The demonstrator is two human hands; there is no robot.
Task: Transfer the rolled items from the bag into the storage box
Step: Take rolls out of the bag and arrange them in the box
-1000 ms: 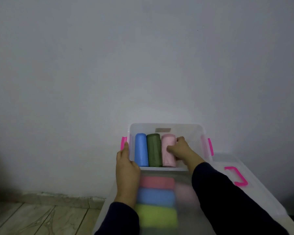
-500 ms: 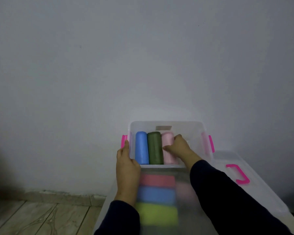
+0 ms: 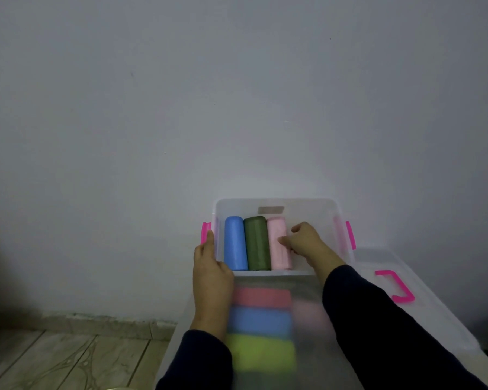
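Inside box (image 3: 276, 205): three rolls, blue (image 3: 235, 243), green (image 3: 256, 243), pink (image 3: 276, 243), along left wall. Right hand (image 3: 304, 240) fingers curled against pink roll; left hand (image 3: 210, 266) grips box's near-left corner.

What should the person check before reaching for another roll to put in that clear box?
1. Pink roll lies flat beside the dark green roll: ok.
2. Right hand off the pink roll: not ok, fingers touch it.
3. Left hand steadies the small clear plastic box at its left rim: ok.
4. Free room right of the pink roll: ok.
5. Blue roll lies straight against the left wall: ok.
6. More rolls to fetch: cannot tell; blurred coloured shapes show through the frosted surface below.
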